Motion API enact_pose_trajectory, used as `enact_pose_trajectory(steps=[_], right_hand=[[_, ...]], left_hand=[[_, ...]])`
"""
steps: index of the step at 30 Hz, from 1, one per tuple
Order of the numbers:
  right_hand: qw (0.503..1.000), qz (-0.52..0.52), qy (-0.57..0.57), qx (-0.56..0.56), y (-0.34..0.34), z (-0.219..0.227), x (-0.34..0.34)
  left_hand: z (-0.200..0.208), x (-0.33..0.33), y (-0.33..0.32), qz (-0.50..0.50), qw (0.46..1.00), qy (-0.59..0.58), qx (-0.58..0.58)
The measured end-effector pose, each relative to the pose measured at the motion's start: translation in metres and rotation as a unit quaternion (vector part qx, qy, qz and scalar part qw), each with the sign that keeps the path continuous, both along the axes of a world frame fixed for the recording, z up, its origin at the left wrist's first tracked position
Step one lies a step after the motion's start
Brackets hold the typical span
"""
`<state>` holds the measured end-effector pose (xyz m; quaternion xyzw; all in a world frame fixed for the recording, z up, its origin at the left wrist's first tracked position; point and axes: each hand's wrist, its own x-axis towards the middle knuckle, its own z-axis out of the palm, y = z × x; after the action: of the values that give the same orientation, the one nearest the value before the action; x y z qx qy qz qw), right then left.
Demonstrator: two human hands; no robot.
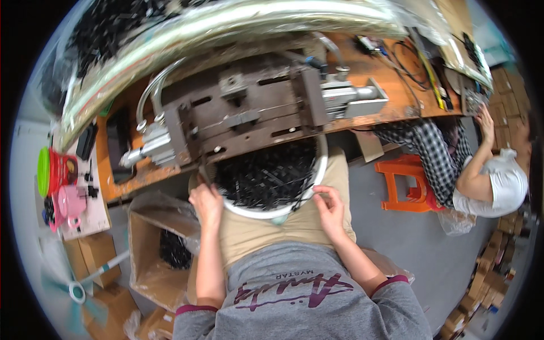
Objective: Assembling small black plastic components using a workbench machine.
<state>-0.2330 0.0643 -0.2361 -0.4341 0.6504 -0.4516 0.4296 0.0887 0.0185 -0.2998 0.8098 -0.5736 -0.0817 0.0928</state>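
A round white-rimmed basin [249, 213] rests on my lap, partly under the bench edge. Many small, thin black pieces [266, 175] fill it. At the basin's right rim, my right hand [331, 212] has thumb and fingers pinched on a slim black strip [305, 195] that reaches over the rim. My left hand [207, 203] is beside the left rim, its fingers drawn together close to the bench edge. What the left fingers hold, if anything, is too small and blurred to make out. A dark metal fixture [249, 127] with a cylinder at each end stands on the bench ahead.
An orange-topped bench [396, 107] spans the front. An open carton [147, 249] with a plastic liner and black pieces stands at my left, near a fan [76, 292]. To the right, a person in a white top [498, 184] works beside an orange stool [405, 181].
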Motion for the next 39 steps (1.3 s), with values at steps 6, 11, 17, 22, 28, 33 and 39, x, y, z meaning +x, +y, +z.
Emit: enact_pose_trajectory(steps=[6, 11, 17, 22, 28, 33, 39], right_hand=[[0.932, 0.203, 0.271, -0.127, -0.001, 0.002, -0.016], [0.820, 0.360, 0.386, -0.221, -0.008, -0.008, 0.002], [0.787, 0.343, 0.451, -0.246, -0.012, -0.023, 0.022], [0.748, 0.379, 0.460, -0.292, -0.026, -0.036, 0.039], [0.733, 0.404, 0.466, -0.286, -0.018, -0.041, 0.041], [0.754, 0.401, 0.440, -0.277, -0.007, -0.035, 0.047], [0.769, 0.388, 0.438, -0.256, -0.002, -0.034, 0.033]], left_hand=[[-0.011, 0.041, -0.070, -0.062, 0.992, -0.011, 0.113], [-0.056, 0.105, -0.096, -0.119, 0.992, 0.039, -0.026], [-0.057, 0.089, -0.109, -0.138, 0.989, 0.041, 0.044], [-0.062, 0.121, -0.090, -0.087, 0.990, 0.107, 0.007], [-0.005, 0.067, -0.058, -0.053, 0.977, 0.207, 0.022], [-0.037, 0.072, -0.042, -0.059, 0.951, 0.288, -0.101], [-0.008, 0.032, -0.031, -0.045, 0.946, 0.314, -0.062]])
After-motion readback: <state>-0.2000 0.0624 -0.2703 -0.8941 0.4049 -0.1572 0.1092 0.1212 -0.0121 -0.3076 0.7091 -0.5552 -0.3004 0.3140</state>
